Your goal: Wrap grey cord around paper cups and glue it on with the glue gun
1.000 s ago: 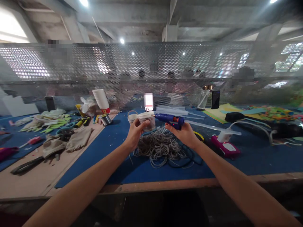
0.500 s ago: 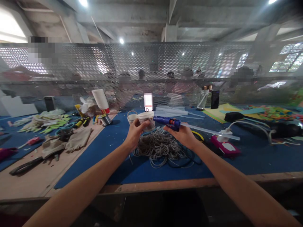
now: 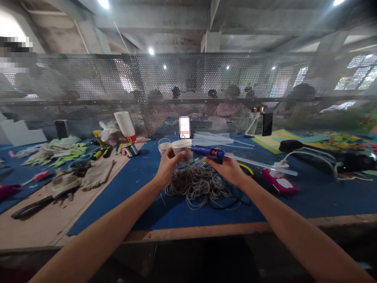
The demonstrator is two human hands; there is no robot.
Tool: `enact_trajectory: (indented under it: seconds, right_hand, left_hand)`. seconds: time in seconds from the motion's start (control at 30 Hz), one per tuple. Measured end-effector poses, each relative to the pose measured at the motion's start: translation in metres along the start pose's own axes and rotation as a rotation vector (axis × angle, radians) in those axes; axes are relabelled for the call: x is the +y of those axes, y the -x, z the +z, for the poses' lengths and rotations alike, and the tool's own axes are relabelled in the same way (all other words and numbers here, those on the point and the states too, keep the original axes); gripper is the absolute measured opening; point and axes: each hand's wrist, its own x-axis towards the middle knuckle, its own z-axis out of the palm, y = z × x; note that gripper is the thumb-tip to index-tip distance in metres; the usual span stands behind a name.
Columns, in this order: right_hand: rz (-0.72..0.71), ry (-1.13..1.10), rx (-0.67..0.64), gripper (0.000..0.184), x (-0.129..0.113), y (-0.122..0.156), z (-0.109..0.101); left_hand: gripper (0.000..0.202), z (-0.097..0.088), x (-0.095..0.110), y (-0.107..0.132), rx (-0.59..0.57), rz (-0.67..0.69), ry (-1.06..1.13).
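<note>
Fingers (image 3: 178, 157) hold cup (image 3: 180, 146), glue gun (image 3: 204, 150); blue tabletop (image 3: 203, 218), perforated screen (image 3: 203, 68) behind.

Over the feed I saw a craft workshop: a cord heap (image 3: 203, 184) lay on the worktop (image 3: 188, 220), a glue gun (image 3: 203, 151) above it, work gloves (image 3: 96, 175) to its left and, beyond it, a perforated screen (image 3: 203, 76) under bare concrete beams (image 3: 159, 19).
</note>
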Motion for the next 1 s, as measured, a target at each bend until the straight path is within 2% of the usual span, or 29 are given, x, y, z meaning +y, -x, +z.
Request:
enact_trajectory:
  seconds: [0.6, 1.0]
  right_hand:
    - [-0.046, 0.046, 0.021, 0.036, 0.0054, -0.0007, 0.0021]
    - [-0.058, 0.055, 0.036, 0.035, 0.0052, -0.0006, 0.0004]
  left_hand:
    - [0.05, -0.0027, -0.0058, -0.0031, -0.004, -0.003, 0.028]
    - [0.051, -0.0013, -0.0028, -0.002, -0.005, -0.021, 0.042]
